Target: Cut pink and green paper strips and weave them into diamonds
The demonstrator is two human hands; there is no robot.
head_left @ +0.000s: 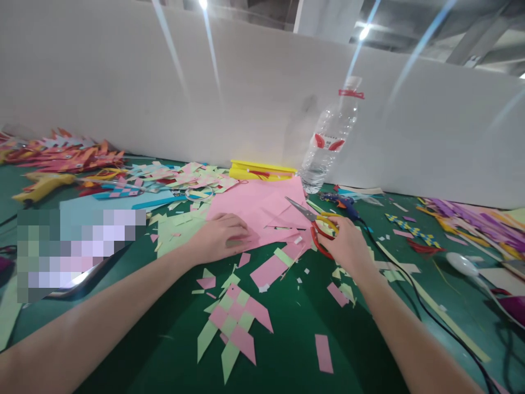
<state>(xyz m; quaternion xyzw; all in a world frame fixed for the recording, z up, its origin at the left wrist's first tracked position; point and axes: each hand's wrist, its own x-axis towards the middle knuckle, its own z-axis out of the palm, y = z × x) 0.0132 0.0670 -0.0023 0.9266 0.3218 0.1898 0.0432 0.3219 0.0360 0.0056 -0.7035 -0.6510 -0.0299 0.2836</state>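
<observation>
My right hand (348, 243) grips a pair of scissors (322, 224) with red and yellow handles. Their blades point up and left, over a sheet of pink paper (266, 202). On the left edge of that sheet lies my left hand (221, 235), fingers stretched out and slightly bent, pressing on the paper. Light green paper (176, 227) lies beside and partly beneath the left hand. Nearer to me is a woven pink and green paper fish (233, 323) with pointed strip ends. Pink and green scraps are strewn between the hands, including a pink rectangle (324, 353).
A plastic bottle (328, 142) leans against the white partition (184, 87). A yellow glue gun (45, 186) and a blurred-out device (82, 257) are at left. On the right are a blue glue gun (344, 202), its black cord (394, 262) and purple strips (471, 219).
</observation>
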